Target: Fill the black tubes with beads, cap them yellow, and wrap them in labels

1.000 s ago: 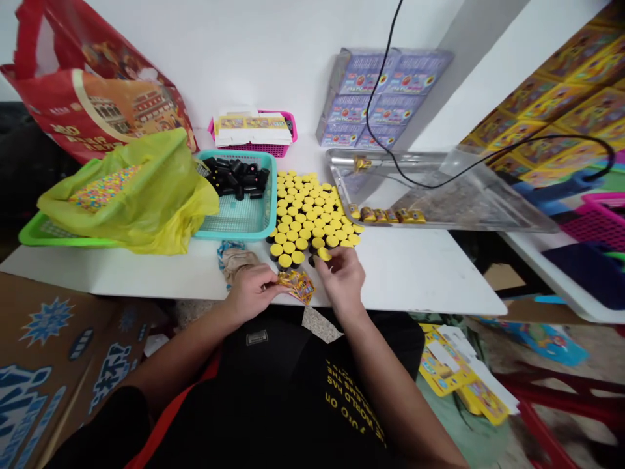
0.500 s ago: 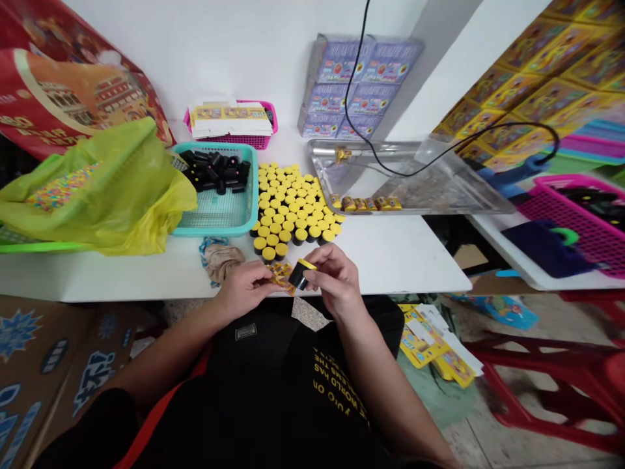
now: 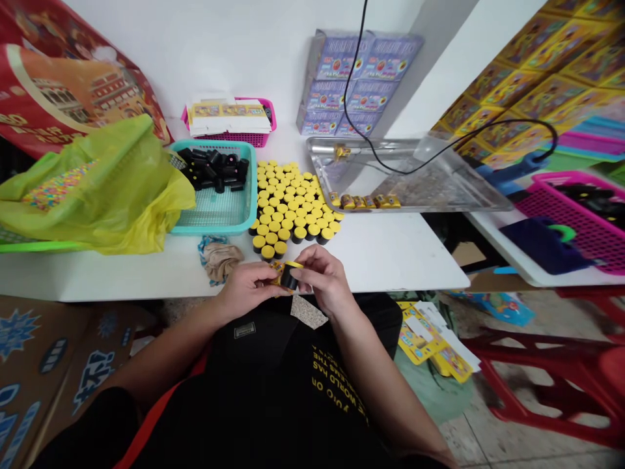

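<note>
My left hand is shut on a small yellow foil packet, most of which is hidden by my fingers. My right hand holds a black tube with a yellow cap, pressed up against that packet. Just beyond my hands, many yellow-capped black tubes stand packed together on the white table. Loose black tubes lie in a teal basket to the left of them. A crumpled beige cloth lies near my left hand.
A steel tray holding a row of wrapped tubes lies at the right, with a black cable across it. A yellow plastic bag of colourful sweets, a pink basket, stacked purple boxes and a cardboard carton surround the table.
My right hand has brought a capped tube from the front of the group to the packet in my left hand. My hands have drawn closer, and the view has shifted.
</note>
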Demonstrator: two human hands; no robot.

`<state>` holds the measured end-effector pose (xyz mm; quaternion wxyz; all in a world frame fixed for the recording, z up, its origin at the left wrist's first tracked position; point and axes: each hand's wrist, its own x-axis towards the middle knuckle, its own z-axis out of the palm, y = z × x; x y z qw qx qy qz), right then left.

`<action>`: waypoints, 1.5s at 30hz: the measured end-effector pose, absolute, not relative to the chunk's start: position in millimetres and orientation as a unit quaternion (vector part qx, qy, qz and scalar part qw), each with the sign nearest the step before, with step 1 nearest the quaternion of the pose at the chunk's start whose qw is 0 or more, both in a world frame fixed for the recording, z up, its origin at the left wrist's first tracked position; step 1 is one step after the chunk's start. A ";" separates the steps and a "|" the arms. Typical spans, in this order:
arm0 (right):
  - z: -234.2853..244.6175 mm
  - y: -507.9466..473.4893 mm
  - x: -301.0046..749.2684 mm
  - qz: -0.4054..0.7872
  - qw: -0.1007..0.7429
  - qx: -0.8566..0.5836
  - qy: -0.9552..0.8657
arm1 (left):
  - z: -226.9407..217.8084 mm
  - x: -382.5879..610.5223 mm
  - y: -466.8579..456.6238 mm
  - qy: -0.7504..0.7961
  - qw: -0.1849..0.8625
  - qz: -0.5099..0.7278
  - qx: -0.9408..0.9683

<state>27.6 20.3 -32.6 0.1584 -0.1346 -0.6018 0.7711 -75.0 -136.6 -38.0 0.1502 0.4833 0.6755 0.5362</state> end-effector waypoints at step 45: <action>-35.4 3.8 39.1 0.625 0.347 -0.158 -0.681 | -61.7 -45.3 -114.4 0.430 0.526 0.712 0.178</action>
